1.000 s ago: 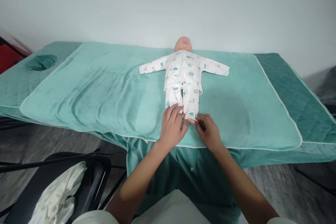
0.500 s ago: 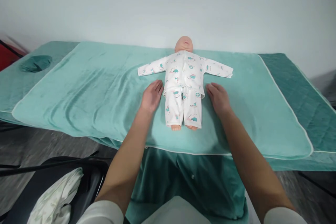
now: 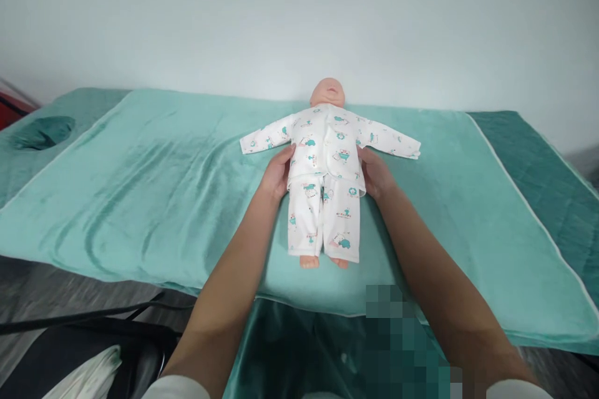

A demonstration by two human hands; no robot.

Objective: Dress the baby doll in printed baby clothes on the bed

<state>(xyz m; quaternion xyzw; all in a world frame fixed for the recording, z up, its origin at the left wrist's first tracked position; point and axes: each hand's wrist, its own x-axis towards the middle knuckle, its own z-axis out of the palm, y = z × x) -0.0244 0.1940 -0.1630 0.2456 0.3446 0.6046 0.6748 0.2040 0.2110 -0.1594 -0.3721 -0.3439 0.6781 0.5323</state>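
Note:
A baby doll point(image 3: 330, 92) lies on its back on the teal bed cover, head toward the wall and bare feet toward me. It wears a white printed jacket point(image 3: 327, 140) and matching trousers point(image 3: 304, 218), with both sleeves spread out sideways. My left hand point(image 3: 279, 169) grips the left side of the doll's waist, below the sleeve. Opposite it, my right hand point(image 3: 375, 171) clasps the right side of the waist. On both hands the fingertips are partly hidden by the jacket and the doll's body.
The teal cover point(image 3: 154, 199) has wrinkles on its left part. A face hole point(image 3: 42, 133) opens at the bed's left end. Below the front edge stands a black chair point(image 3: 135, 349) with a pale cloth point(image 3: 88, 377) on it. A white wall point(image 3: 299, 19) rises behind.
Both hands have moved inward from beside the doll and now hold its sides. The view has come closer to the bed.

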